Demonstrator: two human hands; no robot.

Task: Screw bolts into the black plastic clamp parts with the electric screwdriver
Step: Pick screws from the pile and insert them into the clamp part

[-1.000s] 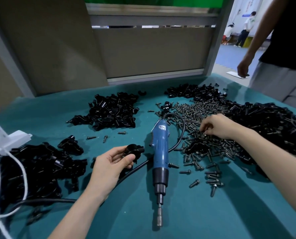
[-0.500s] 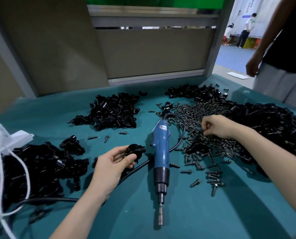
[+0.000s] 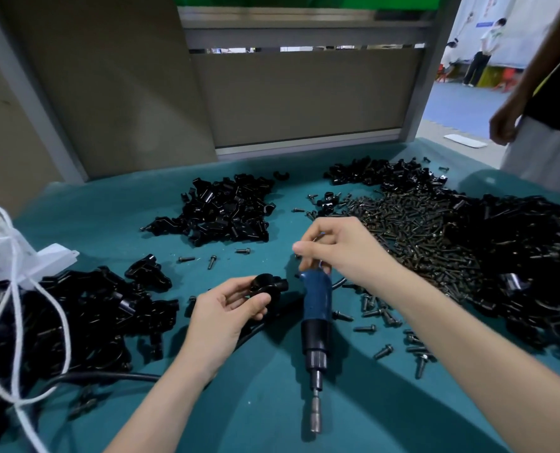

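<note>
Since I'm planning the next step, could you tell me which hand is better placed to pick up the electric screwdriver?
Right. The right hand is directly over the rear of the electric screwdriver, apparently pinching a bolt; the left hand holds a clamp part.

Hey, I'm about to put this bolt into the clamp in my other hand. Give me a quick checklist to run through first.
1. Clamp part secured: ok, the left hand grips it with thumb and fingers, lifted off the table.
2. Bolt in hand: ok, the right hand pinches it; only a dark sliver shows between the fingers.
3. Clamp's bolt hole facing the bolt: cannot tell, the part is too dark.
4. Electric screwdriver within reach: ok, it lies on the table between both forearms, not held.
5. Bit fitted: ok, it points toward you.
6. Spare bolts nearby: ok, the bolt pile lies beside the right hand.
</note>
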